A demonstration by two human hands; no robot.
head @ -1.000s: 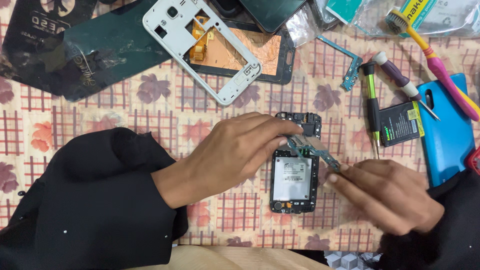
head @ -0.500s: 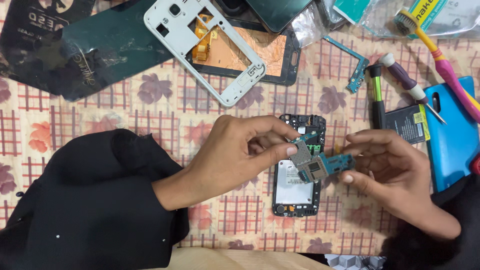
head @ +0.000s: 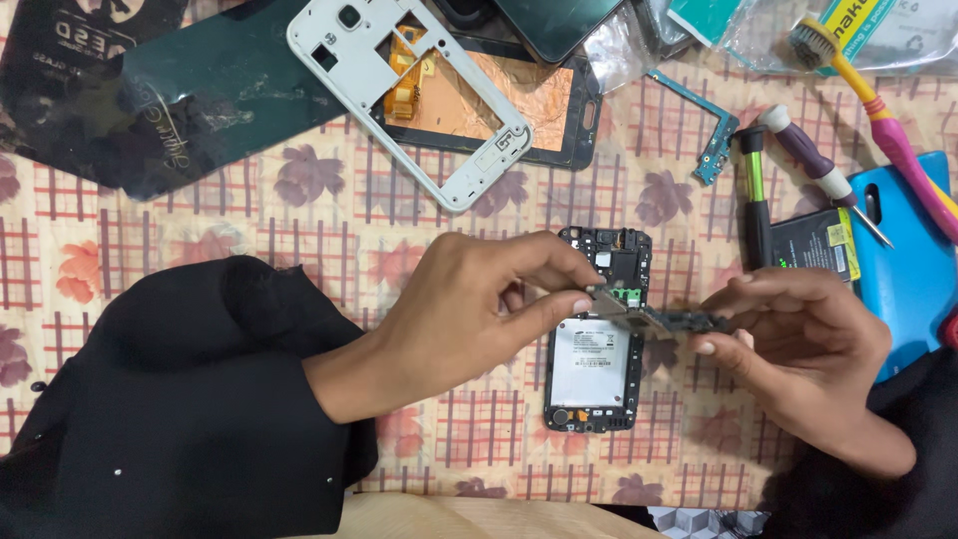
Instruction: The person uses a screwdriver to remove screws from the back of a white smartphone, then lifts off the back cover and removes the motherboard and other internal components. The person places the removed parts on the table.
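Between both hands' fingers (head: 559, 304): circuit board (head: 654, 317).

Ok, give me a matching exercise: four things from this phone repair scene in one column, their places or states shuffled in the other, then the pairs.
1. circuit board
2. white phone frame
3. opened phone body
4. blue phone cover

A. flat on the cloth below both hands
B. at the right edge
C. pinched between left hand and right hand
D. lying on the copper-backed screen panel

Pairs: 1-C, 2-D, 3-A, 4-B
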